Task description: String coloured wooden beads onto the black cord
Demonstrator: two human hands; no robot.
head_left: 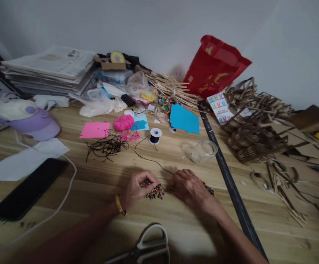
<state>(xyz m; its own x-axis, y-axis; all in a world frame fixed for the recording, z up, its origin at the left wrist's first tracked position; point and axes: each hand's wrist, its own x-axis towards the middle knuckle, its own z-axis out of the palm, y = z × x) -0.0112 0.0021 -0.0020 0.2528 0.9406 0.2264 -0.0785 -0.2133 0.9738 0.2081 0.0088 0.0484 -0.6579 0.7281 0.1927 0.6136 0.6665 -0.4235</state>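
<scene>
Beads (154,192) between both hands, touching fingertips

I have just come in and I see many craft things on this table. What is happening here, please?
A person sits at a wooden table and works with both hands in a small pile of multicoloured beads. The left hand and the right hand rest on the beads, beside a thin black cord that runs back to a spool. Scissors lie at the near edge, untouched.
</scene>
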